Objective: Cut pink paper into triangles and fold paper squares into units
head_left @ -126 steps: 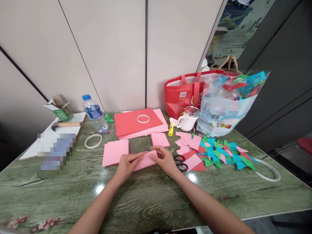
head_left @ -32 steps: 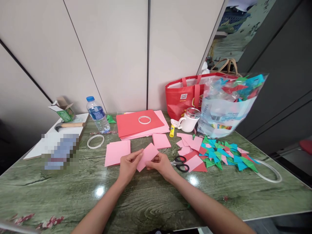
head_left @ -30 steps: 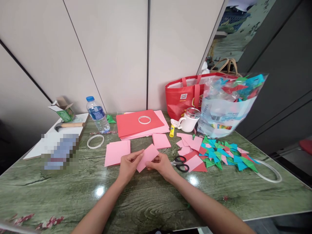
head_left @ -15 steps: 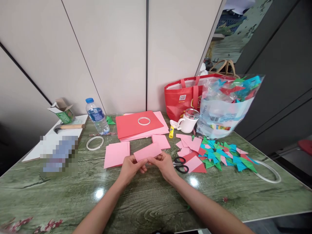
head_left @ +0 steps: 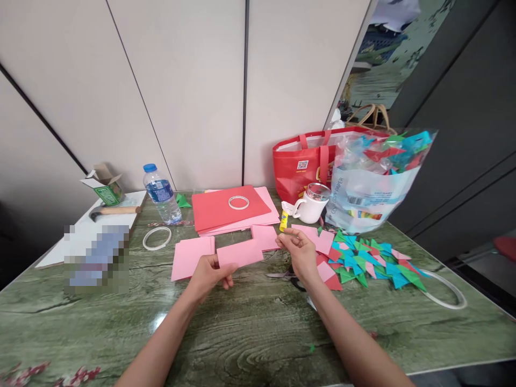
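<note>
My left hand (head_left: 210, 274) is closed on the left end of a folded pink paper strip (head_left: 241, 253), thumb on top. My right hand (head_left: 300, 251) is off the strip, fingers partly bent and apart, holding nothing that I can see. Its fingertips are just in front of a yellow glue stick (head_left: 284, 221) and beside the right edge of a small stack of pink paper (head_left: 264, 236). Under my right wrist lie scissors (head_left: 281, 275), their black handles partly hidden. A stack of pink squares (head_left: 192, 257) is left of the strip.
Red sheets (head_left: 226, 207) with a tape roll (head_left: 238, 202) lie behind. A water bottle (head_left: 162, 194) stands left, a white mug (head_left: 312, 205) right. Folded paper pieces (head_left: 374, 257) are piled before a plastic bag (head_left: 366, 188) and a red bag (head_left: 294, 166). A hammer (head_left: 115, 210) lies far left.
My right hand has let go of the pink strip and moved right and up towards the glue stick. My left hand keeps the strip, shifted slightly left.
</note>
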A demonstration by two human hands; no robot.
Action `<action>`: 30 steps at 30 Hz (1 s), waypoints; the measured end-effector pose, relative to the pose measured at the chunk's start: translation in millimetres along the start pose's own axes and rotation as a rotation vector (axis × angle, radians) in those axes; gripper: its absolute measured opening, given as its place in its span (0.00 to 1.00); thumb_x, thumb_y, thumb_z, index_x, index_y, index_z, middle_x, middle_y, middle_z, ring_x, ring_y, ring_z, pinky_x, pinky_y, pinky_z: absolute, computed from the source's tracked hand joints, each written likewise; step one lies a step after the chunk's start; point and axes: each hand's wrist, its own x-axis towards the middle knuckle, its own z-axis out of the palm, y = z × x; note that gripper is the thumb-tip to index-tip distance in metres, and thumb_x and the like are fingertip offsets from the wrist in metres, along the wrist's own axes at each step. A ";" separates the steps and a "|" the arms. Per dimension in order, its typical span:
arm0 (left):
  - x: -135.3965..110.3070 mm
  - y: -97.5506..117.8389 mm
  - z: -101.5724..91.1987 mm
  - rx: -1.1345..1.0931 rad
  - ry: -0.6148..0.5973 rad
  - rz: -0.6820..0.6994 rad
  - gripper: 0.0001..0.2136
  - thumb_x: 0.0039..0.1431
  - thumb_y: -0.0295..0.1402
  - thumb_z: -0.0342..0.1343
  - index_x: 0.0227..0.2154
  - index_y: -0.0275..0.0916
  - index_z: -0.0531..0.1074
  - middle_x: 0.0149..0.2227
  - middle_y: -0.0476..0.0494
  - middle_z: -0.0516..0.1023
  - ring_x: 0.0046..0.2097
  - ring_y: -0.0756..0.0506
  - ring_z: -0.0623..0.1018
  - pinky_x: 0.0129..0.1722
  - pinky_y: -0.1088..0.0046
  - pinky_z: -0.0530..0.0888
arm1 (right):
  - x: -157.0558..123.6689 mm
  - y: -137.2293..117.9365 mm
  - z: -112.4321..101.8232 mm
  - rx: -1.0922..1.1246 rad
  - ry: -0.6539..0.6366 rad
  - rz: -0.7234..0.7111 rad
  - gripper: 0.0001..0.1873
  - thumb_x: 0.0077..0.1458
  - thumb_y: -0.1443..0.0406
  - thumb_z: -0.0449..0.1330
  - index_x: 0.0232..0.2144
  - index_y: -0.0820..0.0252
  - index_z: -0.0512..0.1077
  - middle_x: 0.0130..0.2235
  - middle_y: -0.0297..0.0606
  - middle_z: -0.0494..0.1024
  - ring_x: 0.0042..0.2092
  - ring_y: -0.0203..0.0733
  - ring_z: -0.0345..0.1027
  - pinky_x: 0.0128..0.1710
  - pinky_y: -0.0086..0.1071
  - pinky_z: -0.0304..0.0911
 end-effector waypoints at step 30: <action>2.3 -15.8 18.0 -0.154 0.079 0.052 0.34 0.47 0.39 0.59 0.55 0.33 0.54 0.43 0.38 0.76 0.44 0.42 0.76 0.45 0.63 0.72 | -53.8 14.6 29.3 -0.583 -0.685 -0.499 0.22 0.49 0.57 0.60 0.48 0.54 0.68 0.45 0.42 0.72 0.46 0.44 0.65 0.46 0.38 0.61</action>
